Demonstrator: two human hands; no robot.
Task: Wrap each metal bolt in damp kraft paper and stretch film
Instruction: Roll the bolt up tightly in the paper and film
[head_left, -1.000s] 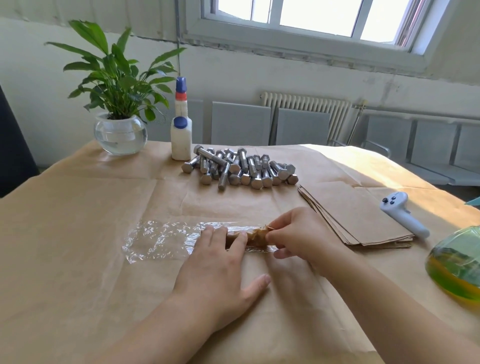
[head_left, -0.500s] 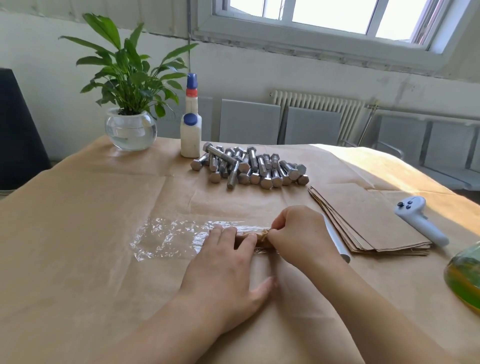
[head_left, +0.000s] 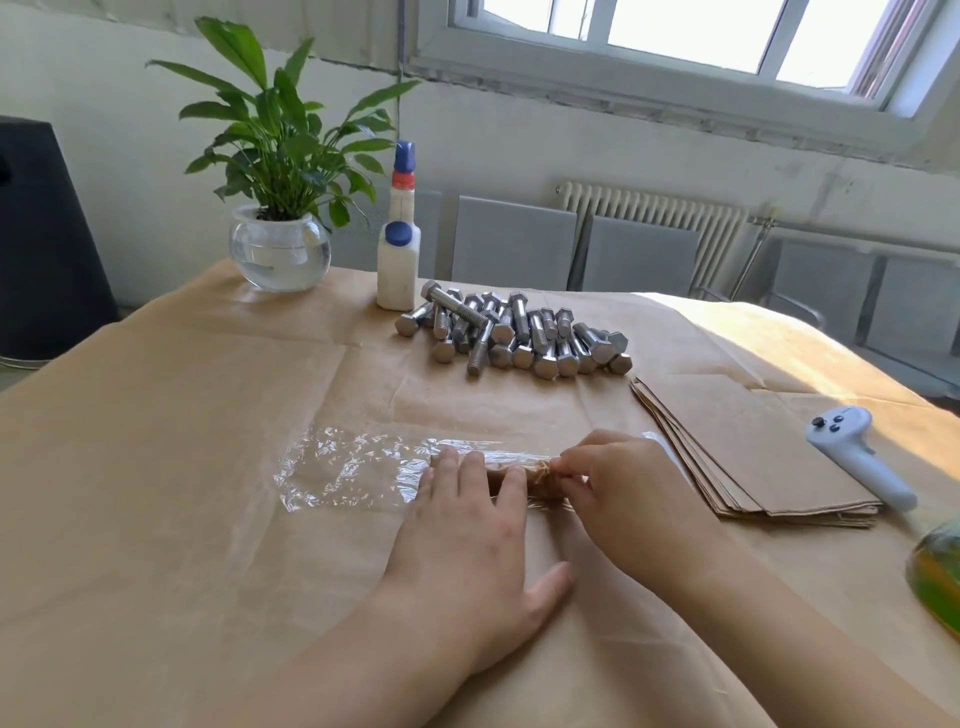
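Film-wrapping step in hand: your left hand (head_left: 467, 540) lies flat, straight fingers pressing the paper-wrapped bolt (head_left: 540, 480) at the right end of the stretch film (head_left: 353, 467); your right hand (head_left: 618, 488) pinches its twisted paper end. Next move likely calls for rolling the bolt leftward along the film, keeping it taut. The pile of bare bolts (head_left: 514, 335) waits behind.

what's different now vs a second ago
Little visibly changed. The left hand still presses straight fingers on the paper-wrapped bolt lying on the stretch film, and the right hand still pinches its twisted end. The bolt pile and kraft sheets stayed put.
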